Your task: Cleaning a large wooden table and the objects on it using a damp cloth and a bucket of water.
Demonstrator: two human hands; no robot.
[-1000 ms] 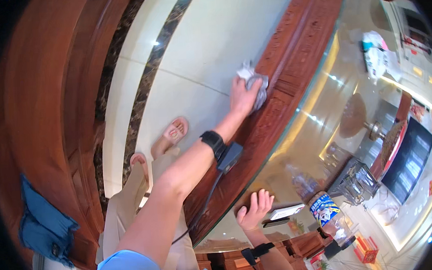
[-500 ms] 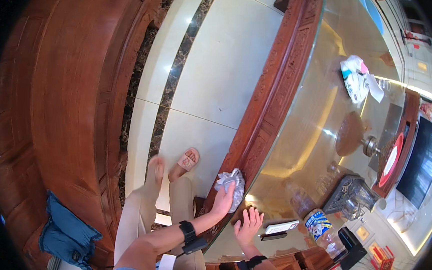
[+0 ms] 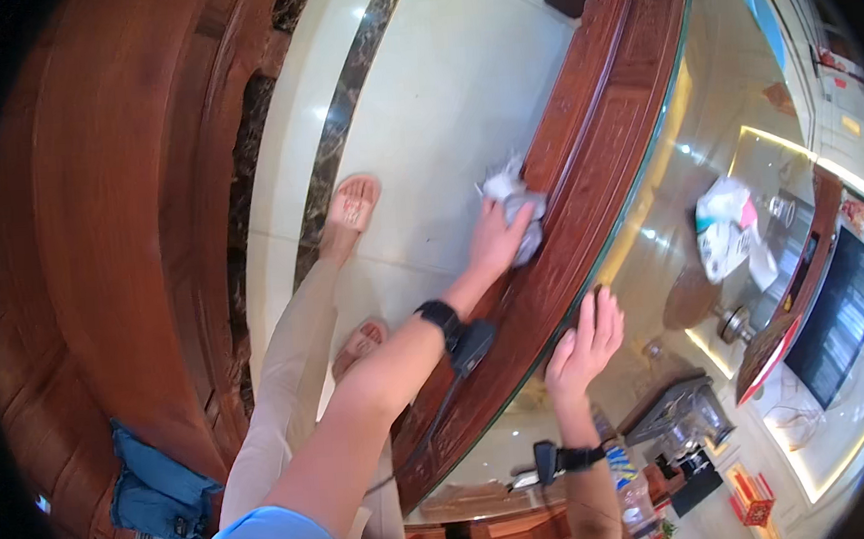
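My left hand is closed round a crumpled grey-and-white cloth. It presses the cloth against the red-brown wooden side of a long table, below the top. The cloth's loose white end sticks out past my fingers. On the glass tabletop, near its rim, lies my right hand, with the fingers stretched out and nothing in them. A black band with a small device sits on each wrist.
A white plastic packet lies on the glass, beyond it a round-based stand and a dark tray with glassware. A bottle is partly behind my right forearm. A wooden bench with a blue cushion stands left.
My left hand has slid the cloth farther along the table's side, away from me. My right hand has moved forward along the glass edge. My feet have stepped, and the view has shifted.
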